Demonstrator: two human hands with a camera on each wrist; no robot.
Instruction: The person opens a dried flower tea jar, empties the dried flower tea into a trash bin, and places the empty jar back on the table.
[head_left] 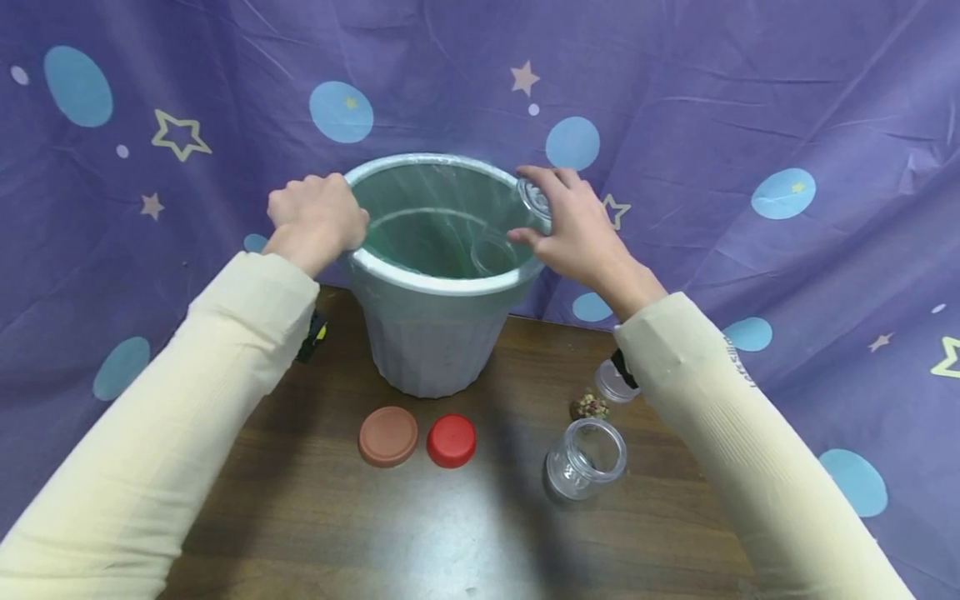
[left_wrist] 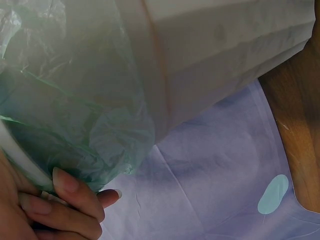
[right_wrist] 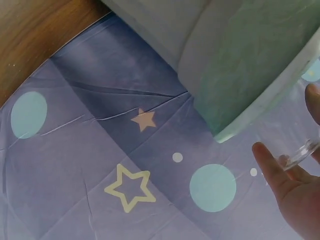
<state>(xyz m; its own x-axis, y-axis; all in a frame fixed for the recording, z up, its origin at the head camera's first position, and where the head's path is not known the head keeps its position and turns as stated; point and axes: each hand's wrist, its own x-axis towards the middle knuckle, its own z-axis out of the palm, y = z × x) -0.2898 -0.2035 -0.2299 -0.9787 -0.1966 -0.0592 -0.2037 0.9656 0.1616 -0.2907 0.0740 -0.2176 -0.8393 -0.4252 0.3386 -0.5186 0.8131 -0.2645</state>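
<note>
A light grey-green trash bin (head_left: 442,333), lined with a thin green plastic bag (left_wrist: 115,120), stands against the curtain. At the left side of its rim my left hand (head_left: 318,218) grips the liner, fingers curled in at the bag's edge in the left wrist view. My right hand (head_left: 573,221) holds a clear jar (head_left: 534,198) near its base, over the right side of the rim. The jar is tipped, its round mouth slanting down into the bin. Part of the jar and hand is cut off in the right wrist view.
On the wooden table (head_left: 337,525) lie a brownish-pink lid (head_left: 387,436) and a red lid (head_left: 452,441). To the right stand a second clear jar (head_left: 585,458), a small heap of dried bits (head_left: 589,407) and a clear lid (head_left: 617,383). A purple patterned curtain (head_left: 675,108) hangs behind.
</note>
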